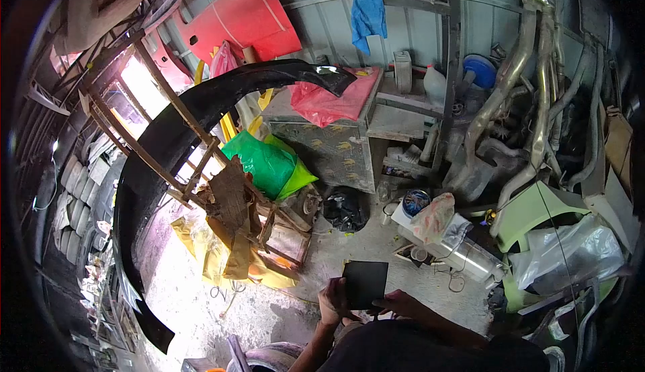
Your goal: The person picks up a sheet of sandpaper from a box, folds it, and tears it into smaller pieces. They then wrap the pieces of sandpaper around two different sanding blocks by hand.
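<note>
A flat black sheet [365,284], nearly square, is in front of my body at the lower middle. My left hand [332,303] grips its left edge, fingers closed. At the lower right corner my right hand [398,303] pinches the sheet; a small dark piece shows just under these fingers, too small to name. To the left, a long curved black panel [149,137], like a car bumper, hangs over a wooden stand [195,127]. Yellow-brown plastic wrapping [232,248] covers the foot of the stand.
A green plastic bag [262,163] lies by a patterned cabinet [329,150] topped with red plastic. Black bag [344,209] sits on the floor. Exhaust pipes [537,103], a silver cylinder [463,254] and a pale green panel [537,207] crowd the right. Below stands a round tub [272,357].
</note>
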### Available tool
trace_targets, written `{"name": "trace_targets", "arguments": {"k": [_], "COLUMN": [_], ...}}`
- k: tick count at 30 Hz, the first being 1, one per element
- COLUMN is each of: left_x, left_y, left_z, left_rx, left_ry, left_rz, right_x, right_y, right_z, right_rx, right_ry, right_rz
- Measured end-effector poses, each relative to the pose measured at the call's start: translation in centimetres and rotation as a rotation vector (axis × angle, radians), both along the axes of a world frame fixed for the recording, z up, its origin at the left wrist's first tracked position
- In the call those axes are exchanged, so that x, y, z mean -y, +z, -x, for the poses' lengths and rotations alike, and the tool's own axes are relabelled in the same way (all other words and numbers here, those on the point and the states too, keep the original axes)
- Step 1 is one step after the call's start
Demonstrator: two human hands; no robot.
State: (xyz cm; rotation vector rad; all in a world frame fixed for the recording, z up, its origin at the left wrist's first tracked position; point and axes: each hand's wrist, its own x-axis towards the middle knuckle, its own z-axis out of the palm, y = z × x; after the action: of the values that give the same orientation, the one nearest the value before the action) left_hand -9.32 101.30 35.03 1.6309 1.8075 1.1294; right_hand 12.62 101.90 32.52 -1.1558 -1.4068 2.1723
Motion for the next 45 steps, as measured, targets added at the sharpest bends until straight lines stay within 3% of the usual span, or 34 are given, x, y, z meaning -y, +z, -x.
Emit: {"name": "trace_targets", "arguments": {"k": [2,3,5,8,9,11,13,14,16,17,19,21,27,29,31,33,36,41,45], "left_x": [-0.1,0.0,0.0,-0.2,-0.2,-0.1,-0.3,-0.3,-0.1,-0.3,0.6,1.0,2.3,3.1,3.5,3.9,4.3,3.3,2.7], "left_y": [0.0,-0.1,-1.1,-1.9,-1.9,-1.7,-1.1,-0.6,-1.4,-3.1,-3.6,-2.7,-3.2,-3.1,-2.8,-1.6,-2.0,-2.5,-1.9], "left_z": [-0.1,-0.1,0.1,0.4,0.5,0.5,0.6,0.5,0.4,0.4,0.2,-0.3,-0.1,-0.3,-0.5,-1.2,-0.5,0.7,0.9], "left_rx": [0.016,0.032,0.009,-0.012,-0.015,0.005,0.023,0.072,0.125,0.184,0.246,0.487,0.402,0.385,0.386,0.463,0.34,0.247,0.349], "left_ry": [0.003,0.006,-0.019,-0.027,0.0,-0.011,-0.013,-0.048,-0.083,-0.106,-0.132,-0.069,-0.076,-0.096,-0.077,-0.071,-0.046,0.011,0.052], "left_rz": [-0.013,-0.025,-0.064,-0.046,0.018,0.012,0.005,0.056,0.116,0.129,0.162,0.39,0.457,0.532,0.473,0.456,0.424,0.374,0.382], "right_x": [-0.3,0.0,0.6,0.8,0.4,-0.8,-2.6,-3.8,-4.2,-4.6,-4.5,-4.5,-3.2,-2.9,-2.4,-1.9,-1.5,-1.8,-2.7], "right_y": [0.3,-2.1,-9.1,-9.7,-7.7,-2.2,-12.6,-5.9,-1.3,-0.1,2.8,-0.9,-1.4,-2.1,-0.5,2.2,-2.6,-1.6,-1.3], "right_z": [-0.1,-0.1,0.0,0.2,0.0,-0.6,-2.7,-3.6,-3.1,-3.1,-3.3,-2.7,-0.3,-0.6,0.0,-0.3,-0.1,0.8,0.8], "right_rx": [0.038,0.038,-0.395,-0.538,-0.536,0.22,-0.182,-0.18,-0.21,-0.289,-0.109,-0.157,-0.395,-0.3,-0.365,-0.217,-0.202,-0.284,-0.272], "right_ry": [0.099,0.104,0.041,-0.01,-0.013,0.284,0.176,0.043,-0.25,-0.237,-0.114,-0.138,-0.372,-0.226,-0.291,-0.266,-0.215,-0.289,-0.325], "right_rz": [0.017,0.02,0.062,-0.068,-0.066,-0.1,-0.118,-0.123,-0.259,-0.314,-0.166,-0.172,-0.125,-0.198,-0.16,-0.08,-0.196,-0.143,-0.19]}}
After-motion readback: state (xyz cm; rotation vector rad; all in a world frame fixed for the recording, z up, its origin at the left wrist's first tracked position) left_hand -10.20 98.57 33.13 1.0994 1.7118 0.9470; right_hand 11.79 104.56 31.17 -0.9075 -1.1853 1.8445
